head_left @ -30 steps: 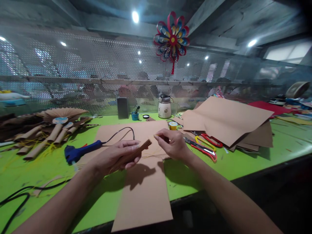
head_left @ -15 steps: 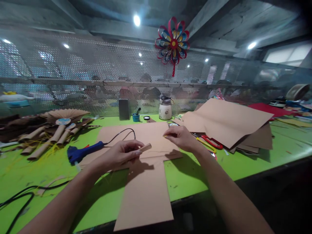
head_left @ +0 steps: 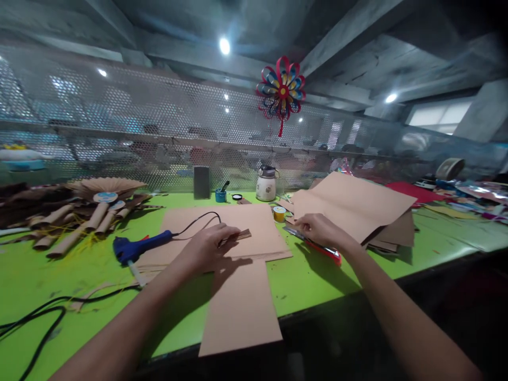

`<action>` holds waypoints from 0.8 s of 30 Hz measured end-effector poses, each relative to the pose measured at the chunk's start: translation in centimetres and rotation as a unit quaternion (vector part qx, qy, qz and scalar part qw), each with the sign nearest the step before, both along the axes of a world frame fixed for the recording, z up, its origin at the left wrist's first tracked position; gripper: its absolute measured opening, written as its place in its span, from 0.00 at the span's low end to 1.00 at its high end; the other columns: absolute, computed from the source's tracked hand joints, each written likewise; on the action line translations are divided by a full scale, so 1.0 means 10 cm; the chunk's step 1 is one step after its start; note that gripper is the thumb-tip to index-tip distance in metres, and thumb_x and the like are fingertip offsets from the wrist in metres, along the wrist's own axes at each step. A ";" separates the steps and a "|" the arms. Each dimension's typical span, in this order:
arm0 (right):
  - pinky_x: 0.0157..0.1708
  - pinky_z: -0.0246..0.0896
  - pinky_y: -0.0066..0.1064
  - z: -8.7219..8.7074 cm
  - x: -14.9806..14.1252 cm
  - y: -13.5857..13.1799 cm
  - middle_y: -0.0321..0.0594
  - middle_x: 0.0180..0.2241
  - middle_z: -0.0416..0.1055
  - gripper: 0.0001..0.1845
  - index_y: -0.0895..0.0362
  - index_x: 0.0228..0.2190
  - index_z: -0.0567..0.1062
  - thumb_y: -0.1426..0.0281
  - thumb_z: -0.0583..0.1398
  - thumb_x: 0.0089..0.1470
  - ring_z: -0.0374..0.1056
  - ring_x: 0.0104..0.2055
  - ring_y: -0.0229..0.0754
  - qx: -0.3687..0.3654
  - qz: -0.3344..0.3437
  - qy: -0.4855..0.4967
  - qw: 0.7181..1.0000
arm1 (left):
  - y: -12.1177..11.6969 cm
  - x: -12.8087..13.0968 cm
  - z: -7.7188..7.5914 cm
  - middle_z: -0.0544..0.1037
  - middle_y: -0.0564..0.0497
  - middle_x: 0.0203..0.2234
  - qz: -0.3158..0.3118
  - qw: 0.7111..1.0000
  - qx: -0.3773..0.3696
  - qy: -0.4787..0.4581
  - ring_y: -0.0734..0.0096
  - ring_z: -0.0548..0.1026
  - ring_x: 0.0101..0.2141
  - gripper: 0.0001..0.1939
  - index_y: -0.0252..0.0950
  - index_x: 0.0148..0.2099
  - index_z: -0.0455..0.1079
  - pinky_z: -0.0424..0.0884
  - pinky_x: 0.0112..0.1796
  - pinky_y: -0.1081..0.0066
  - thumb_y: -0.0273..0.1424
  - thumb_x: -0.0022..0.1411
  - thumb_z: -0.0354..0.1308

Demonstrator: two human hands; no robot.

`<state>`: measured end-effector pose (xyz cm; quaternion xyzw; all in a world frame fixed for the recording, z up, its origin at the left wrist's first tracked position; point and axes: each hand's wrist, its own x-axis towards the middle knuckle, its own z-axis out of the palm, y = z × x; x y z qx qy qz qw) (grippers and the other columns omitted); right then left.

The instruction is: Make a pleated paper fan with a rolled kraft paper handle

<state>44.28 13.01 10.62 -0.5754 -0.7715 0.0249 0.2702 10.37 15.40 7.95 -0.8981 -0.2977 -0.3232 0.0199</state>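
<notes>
Clamping folded paper [head_left: 245,234] near glue gun [head_left: 141,246]: left hand [head_left: 212,244]. Right hand [head_left: 320,230], grip unclear, partly hides red cutter [head_left: 326,252].

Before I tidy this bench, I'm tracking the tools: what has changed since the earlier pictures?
The right hand has moved right, away from the folded brown paper strip, to the red-and-silver cutter; whether it grips it is unclear. The left hand still holds the strip. The blue glue gun stayed put.

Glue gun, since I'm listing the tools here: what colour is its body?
The glue gun is dark blue; it shows best in the head view.
</notes>
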 end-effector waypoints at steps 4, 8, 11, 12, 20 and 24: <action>0.48 0.65 0.41 0.21 -0.13 -0.20 0.49 0.47 0.75 0.15 0.54 0.44 0.80 0.69 0.63 0.54 0.69 0.50 0.51 0.020 0.042 0.019 0.999 | -0.08 0.09 0.03 0.75 0.50 0.32 0.031 0.996 0.076 0.035 0.69 0.71 0.29 0.08 0.37 0.45 0.69 0.63 0.30 0.72 0.32 0.69 0.51; 0.50 0.65 0.40 0.25 -0.67 -0.06 0.47 0.50 0.74 0.18 0.55 0.45 0.78 0.59 0.61 0.58 0.70 0.50 0.47 -0.061 0.184 0.192 0.962 | -0.18 0.14 0.03 0.73 0.51 0.30 0.058 0.986 0.134 0.077 0.69 0.70 0.27 0.04 0.37 0.40 0.67 0.61 0.27 0.72 0.29 0.68 0.51; 0.50 0.64 0.40 0.10 -1.00 0.12 0.45 0.41 0.77 0.23 0.58 0.37 0.79 0.50 0.62 0.54 0.71 0.45 0.46 -0.158 0.225 0.250 0.928 | -0.20 0.15 0.00 0.71 0.51 0.28 0.076 0.979 0.164 0.094 0.67 0.69 0.27 0.06 0.36 0.38 0.66 0.61 0.27 0.70 0.28 0.69 0.49; 0.47 0.65 0.39 0.03 -1.07 0.17 0.44 0.36 0.77 0.26 0.59 0.34 0.78 0.47 0.62 0.53 0.72 0.41 0.46 -0.193 0.230 0.267 0.916 | -0.21 0.15 -0.01 0.71 0.50 0.28 0.080 0.978 0.167 0.096 0.66 0.69 0.28 0.06 0.36 0.38 0.66 0.62 0.28 0.69 0.27 0.69 0.49; 0.30 0.64 0.30 -0.26 -1.12 0.16 0.35 0.22 0.71 0.20 0.59 0.29 0.76 0.54 0.67 0.50 0.67 0.25 0.36 -0.250 0.242 0.359 0.866 | -0.34 0.25 0.01 0.70 0.48 0.31 0.094 0.989 0.067 0.096 0.63 0.67 0.31 0.04 0.37 0.36 0.63 0.64 0.31 0.65 0.24 0.57 0.54; 0.28 0.65 0.29 -0.24 -1.11 0.11 0.34 0.23 0.72 0.11 0.58 0.29 0.76 0.64 0.68 0.46 0.67 0.25 0.35 -0.241 0.208 0.395 0.862 | -0.41 0.29 0.06 0.72 0.47 0.36 0.123 0.990 -0.033 0.065 0.63 0.70 0.34 0.08 0.37 0.43 0.63 0.64 0.33 0.66 0.26 0.60 0.52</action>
